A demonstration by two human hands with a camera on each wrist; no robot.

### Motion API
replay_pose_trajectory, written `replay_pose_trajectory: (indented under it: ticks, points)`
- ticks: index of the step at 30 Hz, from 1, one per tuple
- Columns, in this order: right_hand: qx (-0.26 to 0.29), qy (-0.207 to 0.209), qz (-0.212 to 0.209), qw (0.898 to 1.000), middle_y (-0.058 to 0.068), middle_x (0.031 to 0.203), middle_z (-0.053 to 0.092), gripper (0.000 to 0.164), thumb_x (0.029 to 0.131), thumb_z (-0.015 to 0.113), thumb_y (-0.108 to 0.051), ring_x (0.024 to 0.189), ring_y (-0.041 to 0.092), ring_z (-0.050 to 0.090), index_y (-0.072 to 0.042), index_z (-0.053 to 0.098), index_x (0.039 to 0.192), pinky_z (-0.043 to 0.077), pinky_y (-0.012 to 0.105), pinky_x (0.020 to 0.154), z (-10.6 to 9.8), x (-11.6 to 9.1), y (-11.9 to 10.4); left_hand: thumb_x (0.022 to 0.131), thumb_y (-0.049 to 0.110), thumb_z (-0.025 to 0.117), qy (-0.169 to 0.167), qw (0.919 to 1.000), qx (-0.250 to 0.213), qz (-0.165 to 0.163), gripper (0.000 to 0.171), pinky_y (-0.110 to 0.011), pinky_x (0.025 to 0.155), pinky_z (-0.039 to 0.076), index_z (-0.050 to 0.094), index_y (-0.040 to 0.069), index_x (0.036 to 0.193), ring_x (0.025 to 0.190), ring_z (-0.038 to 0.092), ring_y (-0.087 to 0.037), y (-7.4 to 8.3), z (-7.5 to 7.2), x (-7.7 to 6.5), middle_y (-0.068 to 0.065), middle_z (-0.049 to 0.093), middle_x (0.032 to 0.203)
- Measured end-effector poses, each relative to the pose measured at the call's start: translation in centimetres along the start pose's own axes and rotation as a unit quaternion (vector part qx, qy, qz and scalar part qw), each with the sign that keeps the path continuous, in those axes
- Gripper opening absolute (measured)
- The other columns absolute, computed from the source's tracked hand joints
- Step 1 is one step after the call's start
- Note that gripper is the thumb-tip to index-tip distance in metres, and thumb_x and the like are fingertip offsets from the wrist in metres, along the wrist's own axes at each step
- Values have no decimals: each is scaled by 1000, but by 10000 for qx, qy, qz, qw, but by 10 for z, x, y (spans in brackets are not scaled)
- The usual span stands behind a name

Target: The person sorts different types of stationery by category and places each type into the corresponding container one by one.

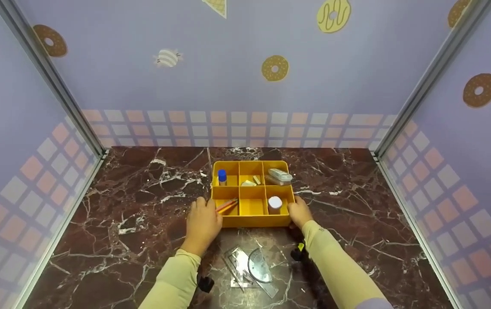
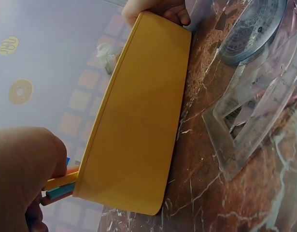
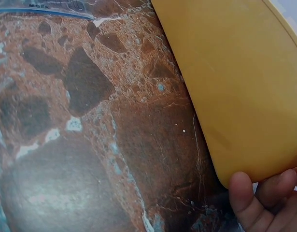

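Note:
A yellow organizer box [image 1: 252, 221] with several compartments stands on the marbled surface. My left hand [image 1: 204, 223] is at its front left corner, fingers curled round several colored pencils [image 2: 62, 181]; the pencils [image 1: 227, 206] slant into the front left compartment. At the front right corner my right hand [image 1: 300, 212] grips the box; fingertips [image 3: 241, 191] press its lower corner in the right wrist view. A white-capped container [image 1: 275, 202] stands in the front right compartment. Behind are a blue-capped stick [image 1: 222, 177], small pale pieces [image 1: 250, 182] and a clear case [image 1: 280, 175].
In front of the box lie clear drawing tools, among them a protractor [image 1: 259, 266] and a set square [image 2: 235, 113]. A patterned wall [image 1: 237, 86] rises behind, with side walls at left and right. Dark wrist gear [image 1: 205, 283] hangs below the left sleeve.

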State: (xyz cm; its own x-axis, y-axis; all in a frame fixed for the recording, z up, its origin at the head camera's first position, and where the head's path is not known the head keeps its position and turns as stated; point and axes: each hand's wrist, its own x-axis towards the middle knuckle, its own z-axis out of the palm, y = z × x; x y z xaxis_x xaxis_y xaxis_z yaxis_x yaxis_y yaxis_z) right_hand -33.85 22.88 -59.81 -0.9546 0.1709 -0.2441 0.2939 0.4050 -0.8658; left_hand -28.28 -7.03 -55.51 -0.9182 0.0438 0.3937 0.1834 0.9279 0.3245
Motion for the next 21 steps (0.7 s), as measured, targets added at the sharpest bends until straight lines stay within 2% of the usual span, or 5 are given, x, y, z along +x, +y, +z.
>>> replay_pose_trajectory:
  ticks: [4,15,18,21]
  points:
    - [-22,32,-44,10000,26,109,62,50,87,45,-11,69,31,61,1,54,135,50,39,40,0,0,1,78,15,73,-46,10000,14,32,28,-51,72,48,64,0,100,88,51,-40,-1,4,0,-20,51,96]
    - [-43,78,-22,10000,26,113,62,50,87,45,-11,73,33,62,1,54,135,51,39,41,0,3,2,79,17,71,-70,9998,-194,-25,28,-50,73,48,63,1,101,90,51,-39,-3,7,1,-18,50,97]
    - [-60,79,12,9999,26,112,62,50,87,45,-11,72,32,62,1,54,136,50,39,41,0,3,2,80,22,71,-155,9987,-430,-209,29,-49,75,46,64,3,100,89,51,-37,-5,6,4,-16,50,97]
    - [-83,45,21,10000,27,113,62,51,87,45,-11,71,32,62,1,53,136,50,39,41,1,3,2,82,26,70,-229,9929,-964,-661,30,-49,76,47,63,5,103,89,53,-36,-11,0,11,-15,51,99]
